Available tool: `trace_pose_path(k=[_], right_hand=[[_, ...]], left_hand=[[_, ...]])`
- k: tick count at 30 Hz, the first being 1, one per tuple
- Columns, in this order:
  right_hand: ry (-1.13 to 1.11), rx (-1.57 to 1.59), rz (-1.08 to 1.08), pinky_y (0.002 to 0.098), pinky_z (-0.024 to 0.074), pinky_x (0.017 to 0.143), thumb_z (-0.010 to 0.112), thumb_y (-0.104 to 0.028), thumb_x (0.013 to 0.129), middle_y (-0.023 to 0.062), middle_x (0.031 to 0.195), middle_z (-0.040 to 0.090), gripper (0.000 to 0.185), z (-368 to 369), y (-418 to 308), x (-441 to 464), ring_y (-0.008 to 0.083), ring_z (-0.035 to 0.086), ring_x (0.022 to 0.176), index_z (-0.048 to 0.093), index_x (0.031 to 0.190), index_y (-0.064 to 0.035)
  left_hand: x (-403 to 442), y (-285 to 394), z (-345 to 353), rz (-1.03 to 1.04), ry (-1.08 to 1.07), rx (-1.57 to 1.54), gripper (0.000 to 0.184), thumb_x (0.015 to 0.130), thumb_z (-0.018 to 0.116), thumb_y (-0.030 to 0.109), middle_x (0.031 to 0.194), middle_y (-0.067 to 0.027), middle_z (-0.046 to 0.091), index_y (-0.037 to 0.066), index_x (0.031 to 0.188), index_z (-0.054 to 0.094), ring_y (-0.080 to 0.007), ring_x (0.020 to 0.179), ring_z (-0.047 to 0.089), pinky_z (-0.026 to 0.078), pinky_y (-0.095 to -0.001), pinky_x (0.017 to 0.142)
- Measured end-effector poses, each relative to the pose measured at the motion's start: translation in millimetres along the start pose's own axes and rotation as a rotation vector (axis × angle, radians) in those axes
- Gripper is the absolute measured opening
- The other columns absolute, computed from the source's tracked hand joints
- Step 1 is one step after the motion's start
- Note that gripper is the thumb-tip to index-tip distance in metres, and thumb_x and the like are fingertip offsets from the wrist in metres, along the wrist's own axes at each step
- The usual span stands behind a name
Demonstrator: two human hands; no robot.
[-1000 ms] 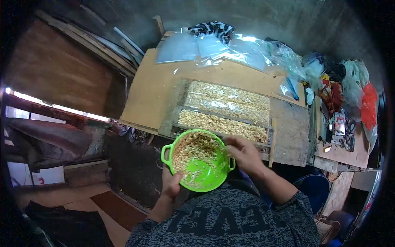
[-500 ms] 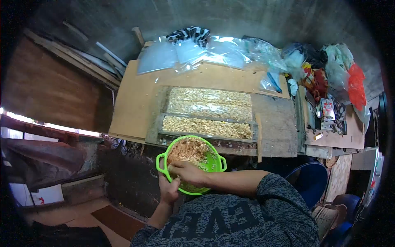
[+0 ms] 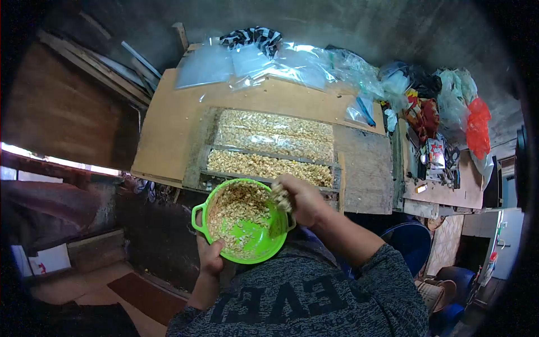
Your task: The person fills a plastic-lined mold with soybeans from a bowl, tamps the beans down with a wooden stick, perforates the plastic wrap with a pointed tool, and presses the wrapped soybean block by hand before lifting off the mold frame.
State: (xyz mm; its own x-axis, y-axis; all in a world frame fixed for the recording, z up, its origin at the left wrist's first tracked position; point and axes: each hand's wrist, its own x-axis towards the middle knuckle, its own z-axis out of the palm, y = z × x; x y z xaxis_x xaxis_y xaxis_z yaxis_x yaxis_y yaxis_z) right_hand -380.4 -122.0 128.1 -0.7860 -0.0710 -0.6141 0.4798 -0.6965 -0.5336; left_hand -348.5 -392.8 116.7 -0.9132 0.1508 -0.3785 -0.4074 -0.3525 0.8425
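Note:
A bright green two-handled plastic basin point(image 3: 250, 232) is tilted in front of me below the table edge. Pale bean-like pieces point(image 3: 238, 203) line its far and left sides, with bare green showing at the bottom. My left hand point(image 3: 210, 257) grips its lower left rim, thumb on the inside. Over the right rim, my right hand point(image 3: 306, 201) is closed around a clump of beans point(image 3: 280, 197). Just beyond lies a wooden frame point(image 3: 340, 182) holding a strip of loose beans point(image 3: 269, 166). Behind that strip, flat bean slabs point(image 3: 275, 133) lie under shiny clear plastic.
Clear plastic sheets point(image 3: 205, 68) and bags lie along the back of the wooden table point(image 3: 368, 180). A red plastic bag point(image 3: 478, 128) hangs at the right above a small cluttered side table point(image 3: 469, 188). A blue barrel point(image 3: 412, 241) stands below, to my right.
My right hand has come up out of the basin and moved right, now holding a clump of beans. More of the basin's green bottom shows. My left hand stays on the rim.

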Motion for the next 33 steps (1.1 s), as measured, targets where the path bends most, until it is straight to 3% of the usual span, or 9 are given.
trace_pose_path(k=[3, 8, 9, 11, 14, 18, 23, 27, 33], right_hand=[[0.098, -0.183, -0.174, 0.0267, 0.0451, 0.059, 0.055, -0.021, 0.099, 0.0020, 0.078, 0.060, 0.017, -33, -27, 10, 0.0120, 0.055, 0.067, 0.063, 0.093, -0.0071], [0.297, -1.208, -0.506, 0.0312, 0.0497, 0.072, 0.055, -0.020, 0.100, 0.0097, 0.088, 0.067, 0.022, -71, -45, 18, 0.0200, 0.064, 0.081, 0.066, 0.103, -0.0008], [0.295, -1.211, -0.503, 0.0312, 0.0496, 0.072, 0.055, -0.020, 0.100, 0.0097, 0.088, 0.067, 0.022, -74, -44, 17, 0.0200, 0.064, 0.081, 0.066, 0.103, -0.0008], [0.305, -1.274, -0.641, 0.0399, 0.0517, 0.082, 0.053, -0.019, 0.097, 0.0203, 0.094, 0.069, 0.028, -79, -41, 15, 0.0336, 0.068, 0.092, 0.067, 0.113, -0.0014], [0.333, -1.265, -0.538, 0.0400, 0.0517, 0.088, 0.054, -0.013, 0.094, 0.0222, 0.105, 0.068, 0.029, -83, -44, 12, 0.0370, 0.067, 0.101, 0.068, 0.117, -0.0040], [0.354, -1.310, -0.549, 0.0374, 0.0500, 0.093, 0.060, -0.007, 0.093, 0.0190, 0.109, 0.068, 0.023, -79, -48, 10, 0.0310, 0.066, 0.104, 0.066, 0.115, -0.0022], [0.091, -1.653, -0.964, 0.0437, 0.0509, 0.091, 0.068, -0.017, 0.086, 0.0161, 0.115, 0.066, 0.026, -86, -35, 24, 0.0365, 0.061, 0.109, 0.067, 0.111, -0.0071], [0.001, -1.766, -0.976, 0.0452, 0.0511, 0.088, 0.069, -0.016, 0.085, 0.0152, 0.114, 0.064, 0.025, -100, -33, 24, 0.0370, 0.060, 0.107, 0.065, 0.108, -0.0077], [0.213, -1.733, -0.813, 0.0457, 0.0503, 0.083, 0.068, -0.007, 0.084, 0.0174, 0.104, 0.063, 0.017, -104, -36, 5, 0.0389, 0.060, 0.098, 0.063, 0.100, -0.0039]], left_hand=[[0, -2, -1, 0.071, 0.005, 0.018, 0.083, 0.074, 0.047, -0.002, 0.142, -0.0176, 0.047, 0.009, 0.154, 0.028, -0.0330, 0.125, 0.055, 0.050, -0.0454, 0.103], [2, -6, -9, 0.091, 0.017, 0.031, 0.086, 0.074, 0.051, 0.006, 0.144, -0.0180, 0.046, 0.009, 0.156, 0.025, -0.0328, 0.127, 0.053, 0.047, -0.0455, 0.106], [1, -3, -7, 0.089, 0.021, 0.028, 0.086, 0.074, 0.051, 0.006, 0.144, -0.0180, 0.046, 0.009, 0.156, 0.025, -0.0328, 0.127, 0.053, 0.047, -0.0455, 0.106], [-2, 5, -3, 0.054, 0.036, -0.022, 0.091, 0.070, 0.055, 0.001, 0.146, -0.0163, 0.043, 0.004, 0.155, 0.023, -0.0300, 0.132, 0.048, 0.041, -0.0411, 0.111], [0, 3, -6, 0.098, 0.005, -0.011, 0.091, 0.070, 0.055, 0.001, 0.145, -0.0169, 0.043, 0.004, 0.156, 0.023, -0.0300, 0.131, 0.048, 0.041, -0.0410, 0.110], [0, 3, -8, 0.098, 0.032, 0.077, 0.086, 0.075, 0.052, 0.012, 0.143, -0.0204, 0.046, 0.004, 0.155, 0.023, -0.0325, 0.128, 0.053, 0.046, -0.0445, 0.106], [1, 4, -12, 0.146, 0.022, 0.117, 0.084, 0.075, 0.051, 0.010, 0.143, -0.0198, 0.046, 0.005, 0.155, 0.025, -0.0325, 0.127, 0.053, 0.047, -0.0438, 0.106], [3, 4, -13, 0.148, 0.014, 0.069, 0.084, 0.074, 0.052, 0.007, 0.143, -0.0196, 0.047, 0.005, 0.154, 0.026, -0.0328, 0.127, 0.054, 0.047, -0.0438, 0.105], [4, 4, -18, 0.141, 0.028, 0.038, 0.086, 0.072, 0.054, 0.009, 0.142, -0.0197, 0.047, 0.004, 0.153, 0.028, -0.0326, 0.126, 0.054, 0.047, -0.0440, 0.106]])
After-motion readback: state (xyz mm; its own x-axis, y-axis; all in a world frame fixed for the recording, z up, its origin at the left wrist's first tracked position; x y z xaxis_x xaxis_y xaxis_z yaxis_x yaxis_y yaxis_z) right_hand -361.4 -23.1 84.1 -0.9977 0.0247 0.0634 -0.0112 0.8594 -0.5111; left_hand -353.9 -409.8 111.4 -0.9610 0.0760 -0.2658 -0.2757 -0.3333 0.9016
